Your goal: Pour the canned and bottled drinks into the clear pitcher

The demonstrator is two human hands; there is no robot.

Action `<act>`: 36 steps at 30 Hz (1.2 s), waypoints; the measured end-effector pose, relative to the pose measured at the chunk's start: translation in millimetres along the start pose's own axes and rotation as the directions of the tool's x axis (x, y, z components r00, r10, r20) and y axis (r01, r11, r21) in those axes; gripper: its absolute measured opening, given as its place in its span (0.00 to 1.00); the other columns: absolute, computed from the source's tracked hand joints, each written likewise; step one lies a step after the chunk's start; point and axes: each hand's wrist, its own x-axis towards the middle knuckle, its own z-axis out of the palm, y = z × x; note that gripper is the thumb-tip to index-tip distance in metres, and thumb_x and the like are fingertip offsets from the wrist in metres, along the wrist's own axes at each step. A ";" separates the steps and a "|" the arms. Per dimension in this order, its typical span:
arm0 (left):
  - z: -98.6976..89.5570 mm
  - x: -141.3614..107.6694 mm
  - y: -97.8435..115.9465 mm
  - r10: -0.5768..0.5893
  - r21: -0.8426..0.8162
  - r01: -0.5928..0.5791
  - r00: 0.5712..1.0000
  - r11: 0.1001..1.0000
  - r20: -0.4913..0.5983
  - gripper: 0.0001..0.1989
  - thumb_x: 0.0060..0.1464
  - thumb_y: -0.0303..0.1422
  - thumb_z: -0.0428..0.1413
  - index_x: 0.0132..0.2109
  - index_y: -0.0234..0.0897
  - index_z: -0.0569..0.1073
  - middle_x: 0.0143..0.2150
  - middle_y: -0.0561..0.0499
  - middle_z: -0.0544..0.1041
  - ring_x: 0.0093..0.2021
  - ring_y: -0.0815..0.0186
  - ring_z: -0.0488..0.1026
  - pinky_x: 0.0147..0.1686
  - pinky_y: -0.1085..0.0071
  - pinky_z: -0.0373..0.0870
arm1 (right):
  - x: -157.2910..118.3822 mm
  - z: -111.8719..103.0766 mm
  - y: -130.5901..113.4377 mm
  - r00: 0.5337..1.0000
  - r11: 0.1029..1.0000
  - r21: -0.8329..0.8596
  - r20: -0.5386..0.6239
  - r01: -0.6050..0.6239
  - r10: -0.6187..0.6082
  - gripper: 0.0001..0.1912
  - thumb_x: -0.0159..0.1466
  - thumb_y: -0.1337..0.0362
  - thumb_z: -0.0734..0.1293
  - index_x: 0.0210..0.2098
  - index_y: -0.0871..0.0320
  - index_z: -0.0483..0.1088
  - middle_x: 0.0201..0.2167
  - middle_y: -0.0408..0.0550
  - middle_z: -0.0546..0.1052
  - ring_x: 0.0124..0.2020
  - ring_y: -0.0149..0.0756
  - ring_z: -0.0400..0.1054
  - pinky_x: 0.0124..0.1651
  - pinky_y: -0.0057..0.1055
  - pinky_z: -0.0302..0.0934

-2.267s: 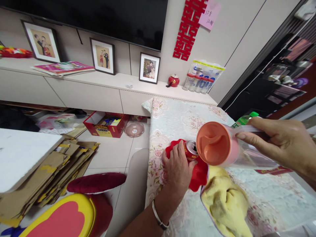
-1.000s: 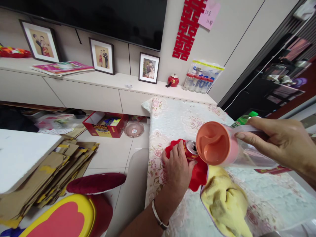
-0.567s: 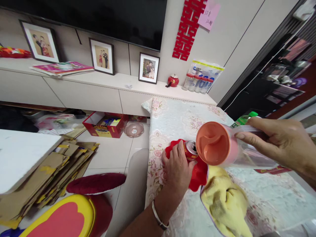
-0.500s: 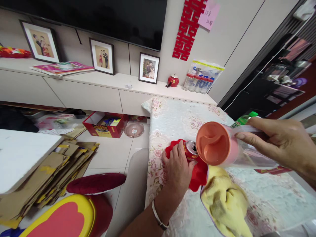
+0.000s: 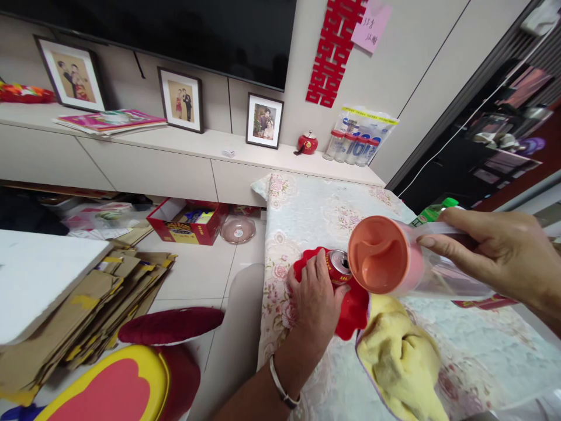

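Note:
My left hand [image 5: 316,297] is wrapped round a red can [image 5: 338,266] that stands in a red scalloped dish [image 5: 352,313]. The can's top faces up and its opening shows dark. At the right, my right hand [image 5: 495,251] grips the handle of a clear pitcher [image 5: 447,275] with an orange lid [image 5: 377,255]. The pitcher is tilted on its side, its lid facing left, close beside the can's rim. No stream of liquid can be seen between them. A crumpled yellow cloth [image 5: 401,356] lies just below the pitcher, next to the dish.
The table has a floral cloth [image 5: 307,204]. A green-capped bottle [image 5: 433,211] stands behind the pitcher. Beyond the table, a white cabinet [image 5: 166,152] bears picture frames, a red pot [image 5: 307,143] and several jars. Flattened cardboard [image 5: 83,310] and a red stool [image 5: 184,374] are at the left.

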 end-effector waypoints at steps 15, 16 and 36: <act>-0.8 0.1 0.9 0.007 0.018 -0.007 1.000 1.000 -0.006 0.35 0.61 0.36 0.66 0.70 0.38 0.61 0.63 0.41 0.78 0.64 0.50 0.74 0.67 0.38 0.63 | 1.6 -1.9 -0.5 1.000 1.000 -0.006 0.014 0.009 -0.009 0.29 0.75 0.43 0.58 0.26 0.55 0.68 0.12 0.35 0.61 0.10 0.26 0.55 0.14 0.25 0.51; -0.9 0.1 0.9 0.005 0.019 -0.005 1.000 1.000 -0.003 0.36 0.61 0.36 0.66 0.70 0.38 0.61 0.63 0.41 0.78 0.64 0.50 0.74 0.67 0.38 0.63 | 1.5 -2.1 -0.3 1.000 1.000 -0.006 0.015 0.008 -0.008 0.29 0.75 0.43 0.57 0.26 0.55 0.69 0.12 0.35 0.61 0.10 0.26 0.55 0.14 0.25 0.51; -0.7 0.3 0.6 0.006 0.015 -0.006 1.000 1.000 -0.009 0.35 0.61 0.36 0.65 0.70 0.39 0.61 0.62 0.42 0.79 0.63 0.50 0.74 0.67 0.39 0.63 | -1.4 -1.5 0.9 0.999 0.998 0.036 0.025 -0.047 0.046 0.31 0.73 0.41 0.60 0.23 0.55 0.68 0.12 0.37 0.62 0.11 0.26 0.56 0.15 0.25 0.51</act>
